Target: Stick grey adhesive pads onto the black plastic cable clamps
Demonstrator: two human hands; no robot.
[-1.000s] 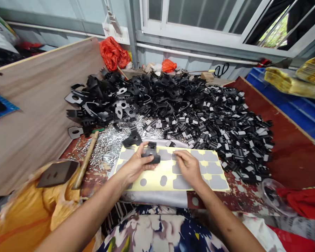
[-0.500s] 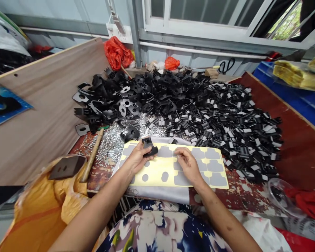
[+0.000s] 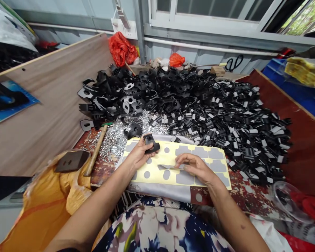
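Observation:
My left hand (image 3: pixel 143 151) is closed on a black plastic part (image 3: pixel 152 144) with a curved cut-out, above the left half of a yellow backing sheet (image 3: pixel 157 178). Between the thumb and fingers of my right hand (image 3: pixel 193 166) is a grey sticker (image 3: pixel 166 167), peeled off and held at its right end just over the sheet. Rows of grey stickers (image 3: pixel 216 166) still lie on the sheet's right side. Small grey round pieces dot its middle and left. A similar black part (image 3: pixel 133 130) rests just behind the sheet's top left edge.
Behind the sheet lie a heap of black plastic parts (image 3: pixel 170 84), small black pieces with grey faces (image 3: pixel 241 129) and loose metal pins (image 3: pixel 112 140). A wooden-handled hammer (image 3: pixel 96 150) lies left, beside a yellow sack (image 3: pixel 47 199). Boards (image 3: pixel 57 87) flank the table; a clear tub (image 3: pixel 288 203) stands right.
My right hand has pulled a grey sticker from the sheet's top row and moved it slightly nearer me. My left hand keeps the black part. The view has shifted slightly.

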